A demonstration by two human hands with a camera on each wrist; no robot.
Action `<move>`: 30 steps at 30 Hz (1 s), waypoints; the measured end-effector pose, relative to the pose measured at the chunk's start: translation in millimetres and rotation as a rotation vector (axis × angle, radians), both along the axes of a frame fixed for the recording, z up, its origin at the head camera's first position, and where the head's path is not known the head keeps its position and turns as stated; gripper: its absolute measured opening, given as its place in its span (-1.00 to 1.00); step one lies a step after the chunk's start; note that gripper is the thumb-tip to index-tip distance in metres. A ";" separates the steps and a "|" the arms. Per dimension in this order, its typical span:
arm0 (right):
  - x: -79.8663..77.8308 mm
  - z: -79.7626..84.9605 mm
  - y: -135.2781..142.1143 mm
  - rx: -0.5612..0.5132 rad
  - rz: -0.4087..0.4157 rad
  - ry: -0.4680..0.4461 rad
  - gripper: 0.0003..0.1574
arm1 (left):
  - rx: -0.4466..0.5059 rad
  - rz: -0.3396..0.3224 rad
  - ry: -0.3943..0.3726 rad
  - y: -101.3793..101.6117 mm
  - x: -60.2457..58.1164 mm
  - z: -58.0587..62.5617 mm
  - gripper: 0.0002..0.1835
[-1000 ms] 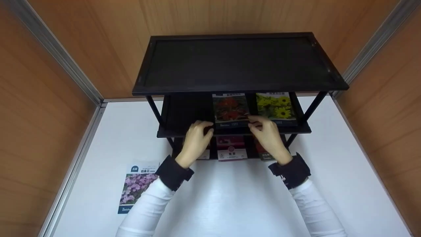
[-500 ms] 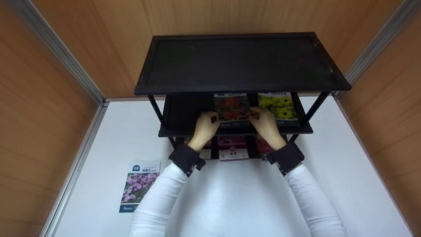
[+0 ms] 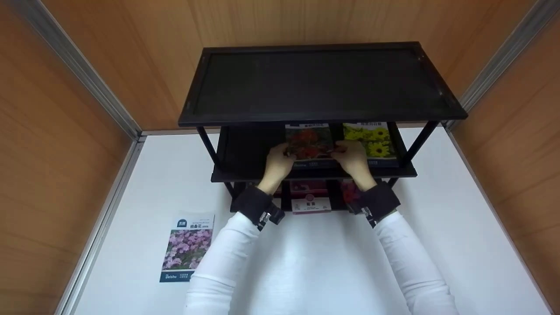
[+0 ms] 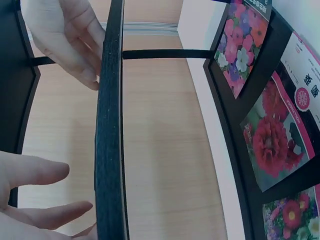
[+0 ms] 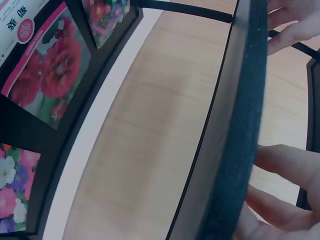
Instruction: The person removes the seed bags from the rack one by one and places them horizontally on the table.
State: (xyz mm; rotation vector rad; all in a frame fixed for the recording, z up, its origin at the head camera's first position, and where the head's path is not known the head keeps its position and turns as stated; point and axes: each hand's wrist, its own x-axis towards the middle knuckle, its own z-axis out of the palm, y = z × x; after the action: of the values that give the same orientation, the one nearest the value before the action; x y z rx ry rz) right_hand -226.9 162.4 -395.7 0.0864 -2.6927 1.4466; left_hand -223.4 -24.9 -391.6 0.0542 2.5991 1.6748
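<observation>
A seed packet with orange-red flowers [image 3: 309, 138] lies on the middle tier of a black rack [image 3: 321, 83]. My left hand [image 3: 278, 164] is at this packet's left edge, and my right hand [image 3: 353, 159] is at its right edge. In the left wrist view, the left hand's thumb and fingers [image 4: 40, 170] are extended with a gap between them. Likewise the right hand's fingers [image 5: 287, 167] are spread apart in the right wrist view, tips partly behind the shelf's edge. Right of the red packet lies a yellow-flower packet [image 3: 377, 142]. The top tier hides the packets' upper ends.
Several packets lie on the bottom tier, among them a crimson-flower packet [image 5: 60, 65]. Another packet with pink-purple flowers [image 3: 186, 247] is on the white table at the left. Slim black posts [image 3: 421, 140] hold the tiers, and wooden walls [image 3: 306, 22] enclose the table.
Both hands have moved further in over the middle tier, the left one rightward to the red packet's edge. The packet has shifted very slightly; the arms now leave the table packet more visible.
</observation>
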 end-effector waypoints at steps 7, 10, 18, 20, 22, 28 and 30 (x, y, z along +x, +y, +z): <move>-5.8 -3.1 0.3 -0.142 -0.004 -0.083 -0.51 | 0.035 0.062 -0.005 -5.7 -35.5 -50.5 -0.52; -7.1 -3.6 0.3 -0.157 -0.007 -0.098 -0.52 | 0.047 0.067 0.000 -8.1 -47.3 -67.7 -0.51; -6.2 -0.3 5.4 -0.232 0.014 -0.194 -0.52 | 0.116 0.062 -0.055 -6.6 -4.8 -7.4 -0.51; -4.9 1.5 6.8 -0.271 0.017 -0.211 -0.51 | 0.119 0.065 -0.036 -6.7 -4.1 -8.2 -0.52; -3.4 2.9 7.9 -0.300 0.017 -0.211 -0.51 | 0.133 0.065 -0.034 -7.0 -3.7 -9.1 -0.52; 1.9 5.6 7.8 -0.353 0.012 -0.204 -0.50 | 0.182 0.081 -0.061 -8.0 -1.4 -8.0 -0.53; 4.3 6.5 7.3 -0.374 0.010 -0.203 -0.50 | 0.202 0.086 -0.072 -8.6 0.6 -6.3 -0.54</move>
State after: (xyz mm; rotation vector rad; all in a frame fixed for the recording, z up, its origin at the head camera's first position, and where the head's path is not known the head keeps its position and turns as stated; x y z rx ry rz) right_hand -222.6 169.8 -389.2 -0.0761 -2.5111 2.0320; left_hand -222.8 -33.4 -397.8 -0.1094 2.4051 1.9245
